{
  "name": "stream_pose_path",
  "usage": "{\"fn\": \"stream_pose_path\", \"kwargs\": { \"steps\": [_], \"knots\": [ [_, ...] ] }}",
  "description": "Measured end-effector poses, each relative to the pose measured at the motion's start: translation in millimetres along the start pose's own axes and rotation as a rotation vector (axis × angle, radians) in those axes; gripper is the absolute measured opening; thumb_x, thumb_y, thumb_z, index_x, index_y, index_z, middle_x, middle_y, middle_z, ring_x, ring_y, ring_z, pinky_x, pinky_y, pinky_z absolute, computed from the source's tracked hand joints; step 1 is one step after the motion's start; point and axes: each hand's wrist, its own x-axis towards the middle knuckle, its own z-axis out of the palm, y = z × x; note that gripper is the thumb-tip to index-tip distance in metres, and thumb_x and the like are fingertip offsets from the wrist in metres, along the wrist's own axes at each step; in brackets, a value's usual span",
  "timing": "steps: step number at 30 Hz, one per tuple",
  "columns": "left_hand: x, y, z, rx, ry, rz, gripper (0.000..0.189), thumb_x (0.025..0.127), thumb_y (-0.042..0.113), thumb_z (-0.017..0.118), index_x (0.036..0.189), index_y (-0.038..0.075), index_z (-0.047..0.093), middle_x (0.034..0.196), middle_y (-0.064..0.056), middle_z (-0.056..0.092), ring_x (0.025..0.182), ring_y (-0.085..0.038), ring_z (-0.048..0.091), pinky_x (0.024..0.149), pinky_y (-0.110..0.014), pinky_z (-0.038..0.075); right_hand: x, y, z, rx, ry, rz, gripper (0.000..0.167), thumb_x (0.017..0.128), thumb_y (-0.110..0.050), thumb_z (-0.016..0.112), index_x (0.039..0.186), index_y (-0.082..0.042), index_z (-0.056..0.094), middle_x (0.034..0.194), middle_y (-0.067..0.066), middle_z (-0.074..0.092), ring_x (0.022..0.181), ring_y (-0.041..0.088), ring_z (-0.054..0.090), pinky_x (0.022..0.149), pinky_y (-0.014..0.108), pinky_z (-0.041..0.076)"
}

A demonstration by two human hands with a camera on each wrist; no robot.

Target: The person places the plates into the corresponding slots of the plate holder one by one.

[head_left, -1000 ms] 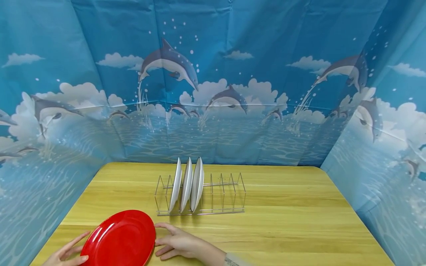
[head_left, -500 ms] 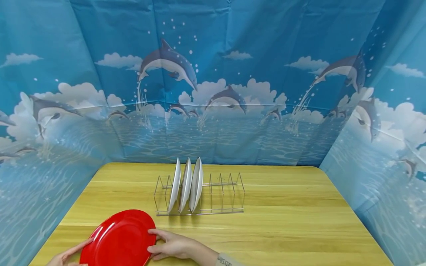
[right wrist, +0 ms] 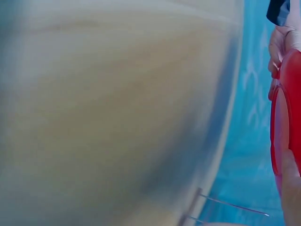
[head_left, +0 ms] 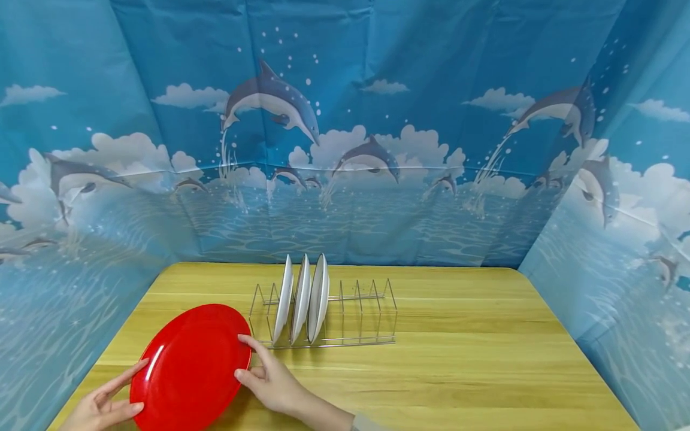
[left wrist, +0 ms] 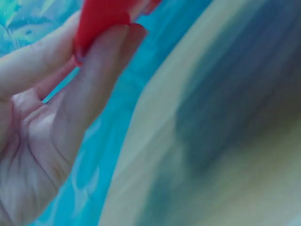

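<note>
A glossy red plate (head_left: pixel 191 368) is held up, tilted, at the table's front left in the head view. My left hand (head_left: pixel 102 400) pinches its left rim between thumb and fingers. On the opposite rim, my right hand (head_left: pixel 275 377) grips with thumb and index finger on the upper face, the other fingers mostly behind the plate. The left wrist view shows the left hand (left wrist: pixel 61 94) pinching the red rim (left wrist: pixel 101 23). In the right wrist view, the plate (right wrist: pixel 292 103) appears edge-on at the right, off the table.
Behind the plate stands a wire dish rack (head_left: pixel 353 342) holding three white plates (head_left: pixel 302 299) upright in its left half. The wooden table (head_left: pixel 458 359) is bordered at the back and sides by a blue dolphin-print curtain (head_left: pixel 420 227).
My right hand has come from beside the rim to a grip on it. Both hands have then raised the red plate from the table, its far edge moving up toward the rack.
</note>
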Motion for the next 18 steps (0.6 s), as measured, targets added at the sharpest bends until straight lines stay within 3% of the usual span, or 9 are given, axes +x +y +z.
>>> {"fn": "stream_pose_path", "kwargs": {
  "steps": [2,4,5,7,8,12,18],
  "knots": [
    [2.6,6.1,7.7,0.04,-0.001,0.087,0.056,0.098,0.0,0.034,0.129,0.046,0.047,0.121,0.031,0.048,0.11,-0.027,0.056,0.09,-0.053,0.04,0.2,-7,-3,0.029,0.008,-0.058,0.055,0.095,-0.019,0.051,0.143,-0.026,0.026,0.079,-0.003,0.053,0.048,-0.002,0.04,0.044,0.012,0.036],
    [6.5,10.7,15.5,0.092,0.003,0.189,0.059,0.097,-0.004,0.033,0.134,0.041,0.043,0.124,0.03,0.046,0.108,-0.025,0.058,0.087,-0.049,0.043,0.6,-14,-7,0.102,0.006,-0.125,0.056,0.096,-0.017,0.049,0.145,-0.023,0.022,0.109,-0.001,0.052,0.063,-0.001,0.054,0.058,0.012,0.047],
    [9.3,12.5,19.6,0.128,0.013,0.246,0.061,0.096,-0.006,0.033,0.136,0.038,0.041,0.126,0.028,0.045,0.107,-0.023,0.059,0.086,-0.047,0.045,0.9,-18,-9,0.15,0.0,-0.158,0.057,0.096,-0.015,0.048,0.146,-0.022,0.02,0.114,0.003,0.052,0.074,0.002,0.058,0.067,0.014,0.05],
    [15.1,16.6,27.7,0.167,0.023,0.331,0.062,0.094,-0.01,0.034,0.139,0.034,0.038,0.129,0.025,0.045,0.105,-0.022,0.06,0.084,-0.043,0.048,1.7,-26,-15,0.254,-0.009,-0.218,0.058,0.096,-0.011,0.046,0.146,-0.019,0.017,0.14,0.008,0.03,0.098,0.012,0.059,0.085,0.024,0.049],
    [18.4,18.8,31.7,0.191,0.028,0.374,0.064,0.093,-0.012,0.034,0.141,0.031,0.035,0.131,0.023,0.044,0.104,-0.021,0.061,0.083,-0.041,0.049,2.0,-30,-18,0.293,-0.009,-0.234,0.058,0.096,-0.01,0.045,0.146,-0.018,0.017,0.145,0.009,0.023,0.107,0.017,0.057,0.089,0.028,0.047],
    [33.2,29.0,46.2,0.202,-0.018,0.497,0.067,0.09,-0.018,0.033,0.146,0.018,0.024,0.139,0.017,0.038,0.104,-0.022,0.06,0.083,-0.035,0.05,3.2,-46,-33,0.372,0.003,-0.247,0.06,0.095,-0.01,0.047,0.146,-0.019,0.018,0.147,0.011,0.022,0.115,0.025,0.05,0.093,0.035,0.044],
    [59.2,45.2,66.2,0.189,-0.058,0.575,0.067,0.088,-0.022,0.034,0.146,0.008,0.02,0.144,0.011,0.03,0.102,-0.025,0.061,0.083,-0.036,0.049,-0.2,-62,-63,0.388,0.009,-0.181,0.06,0.095,-0.014,0.049,0.145,-0.026,0.018,0.134,0.019,0.041,0.115,0.024,0.05,0.093,0.041,0.044]
  ]
}}
